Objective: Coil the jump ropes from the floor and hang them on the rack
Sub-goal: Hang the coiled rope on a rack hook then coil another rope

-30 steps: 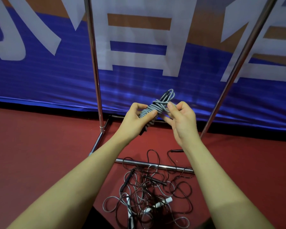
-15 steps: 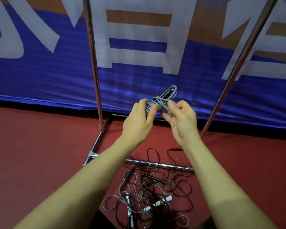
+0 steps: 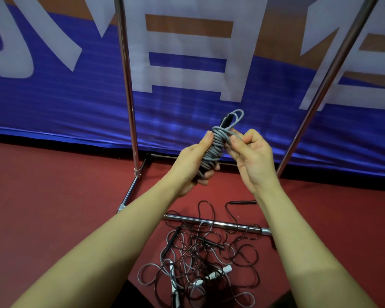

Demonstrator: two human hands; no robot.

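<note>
Down at the bottom there's a messy tangle of jump ropes [image 3: 200,261] on the red floor [image 3: 53,207], dark and grey cords looped over each other with a couple of white handles [image 3: 220,272] poking out, some loops draped over the rack's chrome base bar [image 3: 216,224]. Above that, the left hand [image 3: 192,165] has its grip wrapped around the lower end of a coiled grey rope [image 3: 218,147], while the right hand [image 3: 251,156] pinches a strand near the top of the bundle. Past the hands, the rack's two chrome uprights [image 3: 127,85] rise in front of a blue banner [image 3: 76,103] with big white lettering.
</note>
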